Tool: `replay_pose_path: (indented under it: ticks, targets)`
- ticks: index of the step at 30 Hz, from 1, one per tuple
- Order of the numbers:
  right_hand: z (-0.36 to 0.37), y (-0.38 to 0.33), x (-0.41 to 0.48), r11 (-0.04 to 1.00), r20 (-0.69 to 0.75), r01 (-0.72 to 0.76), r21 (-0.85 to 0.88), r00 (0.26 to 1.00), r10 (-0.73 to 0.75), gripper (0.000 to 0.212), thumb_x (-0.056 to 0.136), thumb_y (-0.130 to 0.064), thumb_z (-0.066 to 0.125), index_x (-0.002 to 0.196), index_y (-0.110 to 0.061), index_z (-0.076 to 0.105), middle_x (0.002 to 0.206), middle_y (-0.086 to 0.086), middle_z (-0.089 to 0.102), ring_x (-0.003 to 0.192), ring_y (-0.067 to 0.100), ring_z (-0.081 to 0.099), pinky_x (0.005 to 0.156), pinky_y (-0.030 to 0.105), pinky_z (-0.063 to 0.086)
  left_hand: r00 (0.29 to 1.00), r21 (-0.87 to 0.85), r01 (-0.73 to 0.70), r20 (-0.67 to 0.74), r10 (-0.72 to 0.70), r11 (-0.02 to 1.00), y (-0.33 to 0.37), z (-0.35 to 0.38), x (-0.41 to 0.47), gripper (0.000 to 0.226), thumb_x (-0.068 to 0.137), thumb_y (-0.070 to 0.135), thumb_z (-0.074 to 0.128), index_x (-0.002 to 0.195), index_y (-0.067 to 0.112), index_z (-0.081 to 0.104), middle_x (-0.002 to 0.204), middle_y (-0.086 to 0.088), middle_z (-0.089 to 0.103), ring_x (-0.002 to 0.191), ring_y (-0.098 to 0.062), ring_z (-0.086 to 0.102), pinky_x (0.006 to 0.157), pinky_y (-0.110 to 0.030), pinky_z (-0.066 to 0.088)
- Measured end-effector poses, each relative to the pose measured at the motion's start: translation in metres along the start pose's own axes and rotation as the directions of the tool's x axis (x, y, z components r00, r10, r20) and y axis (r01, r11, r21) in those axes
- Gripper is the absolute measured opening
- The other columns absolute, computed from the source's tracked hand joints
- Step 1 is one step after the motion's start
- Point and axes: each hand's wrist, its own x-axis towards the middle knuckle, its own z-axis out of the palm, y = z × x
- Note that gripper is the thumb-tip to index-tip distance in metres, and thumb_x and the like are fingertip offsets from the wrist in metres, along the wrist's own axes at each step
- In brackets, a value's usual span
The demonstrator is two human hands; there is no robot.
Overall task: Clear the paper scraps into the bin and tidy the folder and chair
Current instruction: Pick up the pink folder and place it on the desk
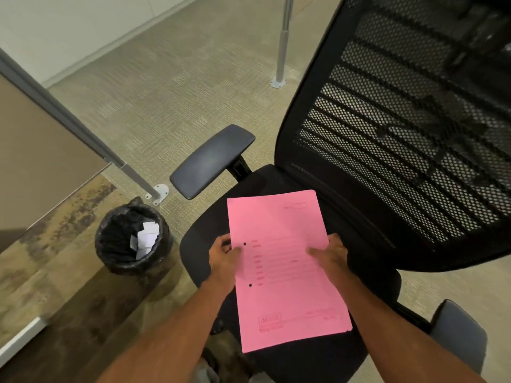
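Note:
A pink folder (282, 225) with two punched holes is held flat just above the black seat of an office chair (401, 139). My left hand (224, 258) grips the folder's left edge near the upper hole. Across from it, my right hand (330, 255) holds the right edge with the thumb on top. The chair has a black mesh back and grey armrests. To the left on the floor stands a small bin (110, 261) lined with a black bag, and white paper scraps (146, 237) lie inside it.
A grey partition panel (41, 150) with a metal foot stands at the left behind the bin. A grey metal post (283, 45) rises from the carpet beyond the chair. The floor changes from carpet to wood planks (55, 286) at the lower left.

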Motion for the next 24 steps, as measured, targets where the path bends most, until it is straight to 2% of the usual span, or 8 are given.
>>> replay_pose_path:
  ticks: [3, 7, 9, 13, 16, 17, 21, 24]
  targets:
    - [0.002, -0.014, -0.005, 0.997, 0.035, 0.068, -0.023, 0.997, -0.067, 0.043, 0.077, -0.016, 0.076, 0.108, -0.012, 0.047, 0.109, 0.013, 0.062, 0.080, 0.023, 0.057, 0.058, 0.034, 0.047, 0.997, -0.042, 0.065, -0.046, -0.067, 0.997, 0.005, -0.013, -0.001, 0.029, 0.087, -0.006, 0.060, 0.113, 0.005, 0.058, 0.106, -0.018, 0.065, 0.094, -0.037, 0.067, 0.080, -0.051, 0.058]
    - [0.010, -0.034, -0.014, 0.987, 0.081, 0.144, -0.066, 0.987, -0.139, 0.039, 0.079, -0.014, 0.073, 0.109, -0.012, 0.047, 0.112, 0.014, 0.062, 0.092, 0.030, 0.061, 0.071, 0.041, 0.051, 0.984, -0.127, 0.110, -0.127, -0.126, 0.986, 0.008, -0.032, -0.002, 0.027, 0.088, -0.009, 0.053, 0.112, 0.002, 0.060, 0.099, -0.015, 0.066, 0.083, -0.032, 0.065, 0.061, -0.035, 0.054]
    - [0.018, -0.045, -0.020, 0.978, 0.110, 0.186, -0.096, 0.978, -0.175, 0.039, 0.080, -0.014, 0.073, 0.109, -0.011, 0.047, 0.112, 0.014, 0.062, 0.091, 0.029, 0.060, 0.073, 0.041, 0.051, 0.975, -0.200, 0.107, -0.170, -0.142, 0.974, 0.010, -0.043, -0.005, 0.026, 0.087, -0.010, 0.053, 0.112, -0.003, 0.060, 0.100, -0.020, 0.064, 0.084, -0.036, 0.063, 0.062, -0.036, 0.052]
    - [0.037, -0.062, -0.035, 0.956, 0.179, 0.255, -0.142, 0.957, -0.229, 0.040, 0.079, -0.013, 0.072, 0.110, -0.011, 0.048, 0.113, 0.015, 0.061, 0.092, 0.030, 0.060, 0.075, 0.043, 0.051, 0.944, -0.242, 0.111, -0.276, -0.178, 0.964, 0.007, -0.070, -0.010, 0.025, 0.083, -0.012, 0.053, 0.101, 0.003, 0.062, 0.101, -0.020, 0.067, 0.087, -0.040, 0.067, 0.075, -0.049, 0.059]
    - [0.053, -0.073, -0.048, 0.941, 0.233, 0.305, -0.149, 0.935, -0.266, 0.040, 0.078, -0.012, 0.074, 0.109, -0.010, 0.048, 0.112, 0.016, 0.060, 0.092, 0.031, 0.060, 0.079, 0.045, 0.054, 0.922, -0.300, 0.083, -0.340, -0.187, 0.950, 0.003, -0.093, -0.018, 0.027, 0.083, -0.018, 0.051, 0.092, 0.007, 0.057, 0.087, -0.014, 0.064, 0.064, -0.024, 0.060, 0.050, -0.027, 0.057]
    - [0.061, -0.076, -0.055, 0.934, 0.255, 0.325, -0.151, 0.925, -0.281, 0.040, 0.078, -0.012, 0.074, 0.108, -0.010, 0.049, 0.112, 0.016, 0.060, 0.091, 0.030, 0.060, 0.079, 0.045, 0.054, 0.915, -0.322, 0.073, -0.355, -0.192, 0.944, 0.001, -0.103, -0.020, 0.027, 0.083, -0.019, 0.051, 0.092, 0.006, 0.056, 0.087, -0.014, 0.063, 0.064, -0.023, 0.058, 0.052, -0.027, 0.056]
    - [0.089, -0.093, -0.081, 0.910, 0.350, 0.384, -0.157, 0.883, -0.312, 0.035, 0.080, -0.009, 0.071, 0.107, -0.012, 0.049, 0.108, 0.013, 0.061, 0.085, 0.025, 0.059, 0.070, 0.040, 0.052, 0.884, -0.346, 0.058, -0.418, -0.209, 0.937, -0.007, -0.143, -0.031, 0.028, 0.085, -0.015, 0.056, 0.111, -0.006, 0.054, 0.108, -0.025, 0.063, 0.090, -0.034, 0.062, 0.087, -0.052, 0.054]
    - [0.114, -0.104, -0.104, 0.885, 0.432, 0.438, -0.159, 0.837, -0.337, 0.031, 0.082, -0.007, 0.067, 0.103, -0.016, 0.046, 0.105, 0.010, 0.061, 0.079, 0.021, 0.059, 0.063, 0.034, 0.049, 0.846, -0.384, 0.052, -0.473, -0.245, 0.922, -0.013, -0.180, -0.042, 0.023, 0.085, -0.013, 0.059, 0.103, 0.000, 0.057, 0.103, -0.022, 0.065, 0.087, -0.033, 0.064, 0.080, -0.047, 0.057]
